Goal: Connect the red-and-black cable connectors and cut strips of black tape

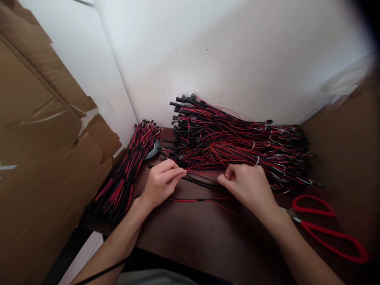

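My left hand (164, 180) is closed in a pinch, thumb against fingers, on a thin wire (203, 173) in front of the large wire pile. The wire, reddish and slightly blurred, runs across to my right hand (247, 184), whose curled fingers and thumb are closed at its other end. Just below lie black sleeved cables (198, 182), partly hidden by my left hand. Nearer me, a separate red and black wire lead (200, 200) rests on the dark brown table (190, 229), passing behind both hands.
A large pile of red and black cable bundles (219, 138), tied with white ties, lies against the white wall (225, 59). Another bundle (124, 170) lies at left beside a grey round object (152, 150). Red-handled scissors (329, 233) are at right. Cardboard (44, 138) stands at left.
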Motion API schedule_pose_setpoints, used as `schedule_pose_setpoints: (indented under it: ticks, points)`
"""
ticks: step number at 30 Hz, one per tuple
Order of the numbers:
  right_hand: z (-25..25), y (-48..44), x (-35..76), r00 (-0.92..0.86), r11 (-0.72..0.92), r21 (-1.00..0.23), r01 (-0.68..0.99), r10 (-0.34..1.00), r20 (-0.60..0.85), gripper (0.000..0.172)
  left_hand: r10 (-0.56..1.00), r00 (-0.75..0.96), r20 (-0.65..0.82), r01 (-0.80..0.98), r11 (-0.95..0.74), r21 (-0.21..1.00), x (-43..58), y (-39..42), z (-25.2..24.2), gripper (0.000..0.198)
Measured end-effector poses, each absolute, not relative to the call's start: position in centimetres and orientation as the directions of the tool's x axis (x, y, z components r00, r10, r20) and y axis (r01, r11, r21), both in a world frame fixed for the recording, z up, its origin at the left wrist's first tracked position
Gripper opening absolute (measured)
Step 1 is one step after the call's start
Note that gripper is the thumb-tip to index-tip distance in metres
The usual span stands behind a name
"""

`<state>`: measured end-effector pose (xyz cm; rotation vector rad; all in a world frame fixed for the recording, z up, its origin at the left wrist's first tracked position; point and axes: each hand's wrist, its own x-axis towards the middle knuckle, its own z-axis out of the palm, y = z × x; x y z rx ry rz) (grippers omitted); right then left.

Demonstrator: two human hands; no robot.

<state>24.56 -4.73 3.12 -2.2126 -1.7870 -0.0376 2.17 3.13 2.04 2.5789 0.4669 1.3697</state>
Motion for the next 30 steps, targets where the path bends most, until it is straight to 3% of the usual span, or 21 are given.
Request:
schedule_pose_setpoints:
  ticks: [10, 13, 15, 21, 26, 30]
  points:
    - [3.5, -5.3, 29.8, 0.314, -0.316, -0.175, 0.933, 0.949, -0.038, 0.024, 0.396, 0.519, 0.758, 0.26, -0.917, 0.302, 1.8, 3.4, 2.0, 0.008]
    - [3.6, -5.5, 31.6, 0.332, -0.348, -0.244, 0.905, 0.937, -0.105, 0.024, 0.409, 0.509, 0.757, 0.283, -0.911, 0.301, 1.7, 3.5, 2.0, 0.008]
    - [3.8, -5.6, 32.2, 0.307, -0.324, -0.335, 0.885, 0.946, -0.104, 0.022, 0.411, 0.508, 0.757, 0.281, -0.91, 0.305, 1.7, 3.4, 1.9, 0.008]
    - [4.7, -5.6, 30.5, 0.219, -0.118, -0.493, 0.862, 0.964, 0.153, 0.028, 0.412, 0.508, 0.756, 0.251, -0.911, 0.328, 1.9, 3.3, 2.0, 0.008]
    - [4.3, -5.5, 29.3, -0.039, 0.031, -0.516, 0.856, 0.999, -0.004, 0.035, 0.426, 0.504, 0.751, 0.26, -0.904, 0.339, 2.0, 3.2, 2.0, 0.008]
    - [3.9, -5.3, 29.3, -0.072, 0.036, -0.516, 0.856, 0.996, -0.05, 0.029, 0.421, 0.506, 0.753, 0.257, -0.907, 0.335, 2.1, 3.2, 2.0, 0.008]
